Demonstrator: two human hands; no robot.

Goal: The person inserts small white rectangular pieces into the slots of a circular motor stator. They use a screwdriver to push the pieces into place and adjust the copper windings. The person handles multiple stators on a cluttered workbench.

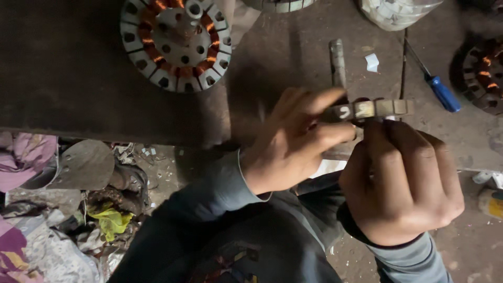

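Past the near edge of the surface (78,105), at the far left, crumpled pink and purple cloth (23,157) lies on the floor beside a round grey metal plate (84,165) and a scrap of yellow rag (111,220) among dark clutter. On the dark, worn surface itself, towards its far edge, rests a round white fan stator with copper-orange windings (175,42), lying flat and well apart from the hands. Further right, the left hand (291,141), in a grey-blue sleeve, is closed in a pinch: thumb and forefinger grip the left end of a flat, slotted grey metal stator ring seen edge-on (374,108), held just above the near edge of the surface. A dull grey metal rod (337,63) stretches from behind that ring towards the far edge. The right hand (403,181) is clenched in a fist just below the ring, its fingers curled against the ring's underside; what it holds inside cannot be told. A small white paper scrap (372,62) lies near the rod. To the right, a screwdriver with a blue handle (440,89) lies slanted on the surface, and at the right edge sits another dark wound stator with copper coils (482,76). A clear container of white pieces (395,11) stands at the far edge.
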